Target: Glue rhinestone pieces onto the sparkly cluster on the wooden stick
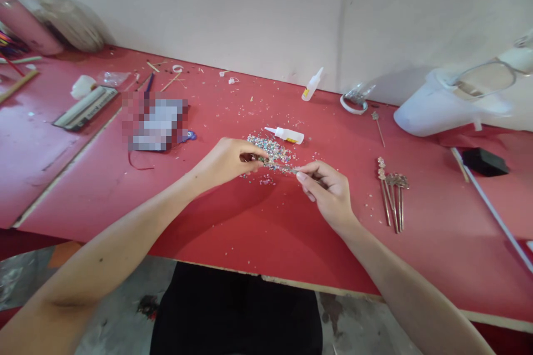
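Observation:
A thin metallic stick [288,169] is held level between both hands, over a pile of small glittery multicoloured beads [272,150] on the red table [233,233]. My left hand [231,162] pinches its decorated left end between thumb and fingers. The fingers of my right hand [327,188] are closed round the other end. A small white glue bottle [289,135] with a yellow label lies just behind the pile. To the right, several finished-looking sticks with ornamented tops [393,194] lie in a bunch.
Another glue bottle [312,86] stands near the wall, beside a white ring [353,102]. At right are a white container [431,102] and a black block [485,162]. A blurred-out flat object [158,125] and a long box [86,108] lie at left.

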A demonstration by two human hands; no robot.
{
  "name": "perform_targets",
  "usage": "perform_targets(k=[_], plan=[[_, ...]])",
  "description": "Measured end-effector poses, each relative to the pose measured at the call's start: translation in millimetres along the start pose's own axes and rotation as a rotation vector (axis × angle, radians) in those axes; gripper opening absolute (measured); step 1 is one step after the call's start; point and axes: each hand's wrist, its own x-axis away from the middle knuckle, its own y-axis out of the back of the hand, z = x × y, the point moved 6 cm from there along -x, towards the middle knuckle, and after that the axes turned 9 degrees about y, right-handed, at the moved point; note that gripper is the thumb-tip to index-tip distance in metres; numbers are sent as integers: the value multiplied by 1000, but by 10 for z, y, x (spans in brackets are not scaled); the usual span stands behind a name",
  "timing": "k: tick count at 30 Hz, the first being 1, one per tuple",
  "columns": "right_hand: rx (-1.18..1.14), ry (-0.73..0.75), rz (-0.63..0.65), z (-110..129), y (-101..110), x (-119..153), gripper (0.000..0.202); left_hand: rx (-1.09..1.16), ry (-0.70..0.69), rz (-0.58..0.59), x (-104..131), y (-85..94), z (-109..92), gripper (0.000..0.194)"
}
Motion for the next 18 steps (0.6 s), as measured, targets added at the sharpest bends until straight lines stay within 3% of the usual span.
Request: perform_targets(k=[4,9,18], plan=[[-8,-2,2,-13,-3,3,15,213,166,-4,-47,37,119,31],[-8,-24,-9,-11,2,2,16,444,310,61,-63,-79,214,35],[-31,-66,-34,-14,6,-5,18,766,320,192,-50,-238,223,47]])
